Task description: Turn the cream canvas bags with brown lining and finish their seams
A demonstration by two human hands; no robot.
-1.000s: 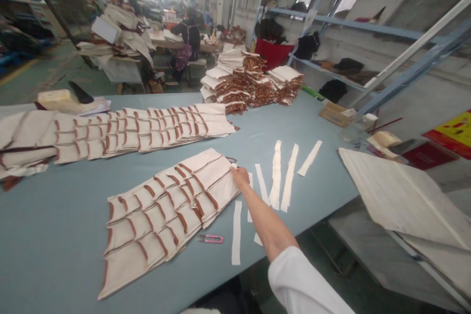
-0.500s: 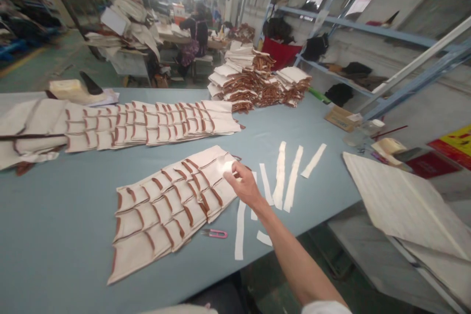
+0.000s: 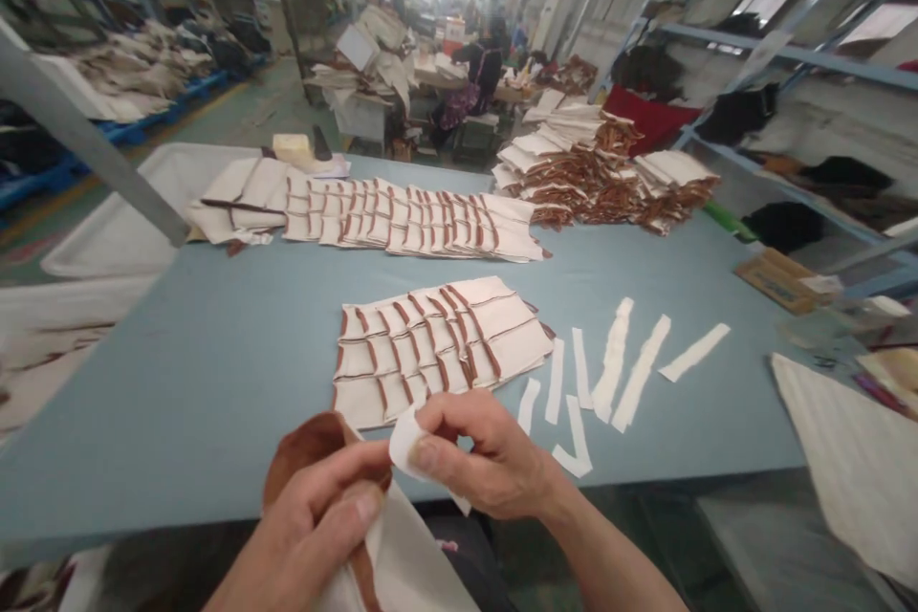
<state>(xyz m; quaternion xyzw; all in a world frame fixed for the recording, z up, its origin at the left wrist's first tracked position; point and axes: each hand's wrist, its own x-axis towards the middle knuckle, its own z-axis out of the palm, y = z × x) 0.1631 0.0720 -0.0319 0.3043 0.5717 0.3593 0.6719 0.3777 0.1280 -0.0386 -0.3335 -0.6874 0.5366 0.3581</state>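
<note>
My left hand [image 3: 316,521] is closed on a cream cloth piece with a brown leather edge [image 3: 391,555], held near the table's front edge. My right hand [image 3: 484,459] pinches a small white strip [image 3: 404,440] right against that piece. Just beyond my hands lies a fanned row of cream pieces with brown trim [image 3: 437,344] on the blue-grey table [image 3: 215,373].
Several loose white strips [image 3: 617,368] lie right of the fanned row. A longer overlapped row [image 3: 402,220] and a tall stack of trimmed pieces [image 3: 602,167] sit farther back. A cardboard box [image 3: 778,277] stands at the right edge. A person works at a distant table [image 3: 480,67].
My right hand drew back from the fanned row with a white strip to the table's front edge. My left hand came into view holding a trimmed cloth piece. The view swung left.
</note>
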